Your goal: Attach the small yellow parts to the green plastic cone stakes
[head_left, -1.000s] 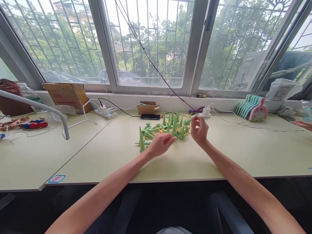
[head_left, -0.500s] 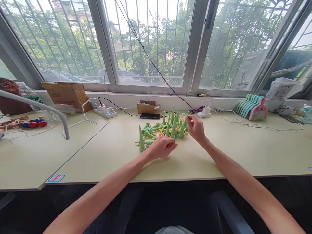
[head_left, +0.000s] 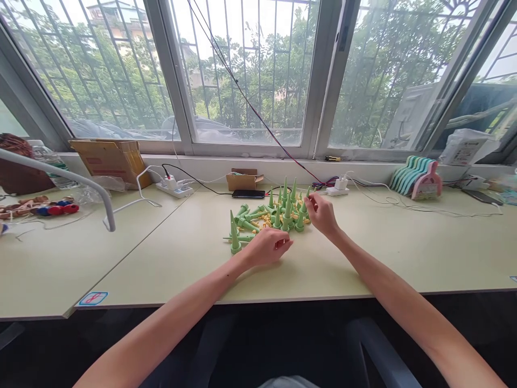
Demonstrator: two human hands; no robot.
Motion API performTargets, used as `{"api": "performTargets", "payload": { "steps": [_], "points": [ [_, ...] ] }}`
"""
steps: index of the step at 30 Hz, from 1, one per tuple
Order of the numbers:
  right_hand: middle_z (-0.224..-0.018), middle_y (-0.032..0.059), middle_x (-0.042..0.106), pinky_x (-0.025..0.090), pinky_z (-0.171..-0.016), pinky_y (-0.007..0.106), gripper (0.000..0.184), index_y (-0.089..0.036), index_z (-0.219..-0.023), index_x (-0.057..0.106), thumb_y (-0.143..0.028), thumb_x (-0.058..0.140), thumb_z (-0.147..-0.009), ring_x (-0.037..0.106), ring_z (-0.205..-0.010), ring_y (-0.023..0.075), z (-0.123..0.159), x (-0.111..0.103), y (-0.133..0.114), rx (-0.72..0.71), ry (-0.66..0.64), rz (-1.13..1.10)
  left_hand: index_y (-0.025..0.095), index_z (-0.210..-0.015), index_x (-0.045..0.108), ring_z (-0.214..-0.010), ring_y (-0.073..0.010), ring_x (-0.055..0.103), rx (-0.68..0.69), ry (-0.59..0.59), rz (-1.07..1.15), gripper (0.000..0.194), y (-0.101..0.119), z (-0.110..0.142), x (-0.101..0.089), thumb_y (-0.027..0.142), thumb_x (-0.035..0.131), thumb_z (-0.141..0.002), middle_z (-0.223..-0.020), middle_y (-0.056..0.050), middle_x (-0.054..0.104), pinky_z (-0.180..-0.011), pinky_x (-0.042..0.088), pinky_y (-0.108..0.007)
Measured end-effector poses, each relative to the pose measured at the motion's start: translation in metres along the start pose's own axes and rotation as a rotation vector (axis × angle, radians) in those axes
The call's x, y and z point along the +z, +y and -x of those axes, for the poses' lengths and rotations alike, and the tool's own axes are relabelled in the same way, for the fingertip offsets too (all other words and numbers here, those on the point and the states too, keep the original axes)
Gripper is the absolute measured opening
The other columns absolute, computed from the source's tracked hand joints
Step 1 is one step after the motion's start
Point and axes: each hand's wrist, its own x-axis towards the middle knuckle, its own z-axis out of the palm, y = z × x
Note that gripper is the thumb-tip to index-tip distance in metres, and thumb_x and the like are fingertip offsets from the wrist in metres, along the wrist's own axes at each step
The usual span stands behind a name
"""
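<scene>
My right hand (head_left: 322,213) is at the right edge of a cluster of green plastic spikes (head_left: 286,213), with thumb and fingertips pinched on a slim green spike (head_left: 306,201) whose tip shows beside them. My left hand (head_left: 267,246) rests low over the table in front of the cluster. Its fingers are curled in, and whatever they hold, if anything, is hidden. Left of that hand one green spike (head_left: 235,238) stands upright on its wide collar. Other spikes (head_left: 245,222) lie on their sides behind it, with small yellow pieces (head_left: 264,219) scattered among them.
Behind the cluster lie a black phone (head_left: 248,193) and a small open cardboard box (head_left: 244,179). Power strips (head_left: 174,187) and cables run along the window sill. Pastel hangers (head_left: 416,178) stand at right. A white metal tube (head_left: 91,183) arches over the left table.
My right hand has shifted slightly left, and the spike tip at its fingers has moved with it. My left hand stays almost in place, its fingers curled a little differently.
</scene>
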Motion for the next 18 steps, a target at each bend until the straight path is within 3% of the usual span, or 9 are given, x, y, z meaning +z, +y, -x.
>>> {"api": "performTargets", "payload": {
  "steps": [12, 18],
  "points": [
    [-0.051, -0.0057, 0.045, 0.034, -0.05, 0.023, 0.037, -0.018, -0.082, 0.059, -0.05, 0.046, -0.094, 0.039, -0.044, 0.0102, 0.0056, 0.0067, 0.0029, 0.049, -0.004, 0.004, 0.017, -0.059, 0.049, -0.051, -0.0091, 0.035, -0.001, -0.014, -0.016, 0.031, 0.0017, 0.001, 0.0001, 0.023, 0.049, -0.09, -0.053, 0.003, 0.044, -0.055, 0.03, -0.024],
    [-0.049, -0.0078, 0.045, 0.036, -0.05, 0.022, 0.036, -0.016, -0.095, 0.059, -0.051, 0.05, -0.092, 0.042, -0.042, 0.0098, 0.0085, 0.0068, -0.0033, 0.097, 0.051, -0.026, 0.017, -0.058, 0.047, -0.05, -0.0093, 0.035, 0.004, -0.011, -0.012, 0.032, 0.0025, 0.0003, 0.0009, 0.024, 0.048, -0.089, -0.053, 0.003, 0.043, -0.055, 0.03, -0.024]
  ]
}}
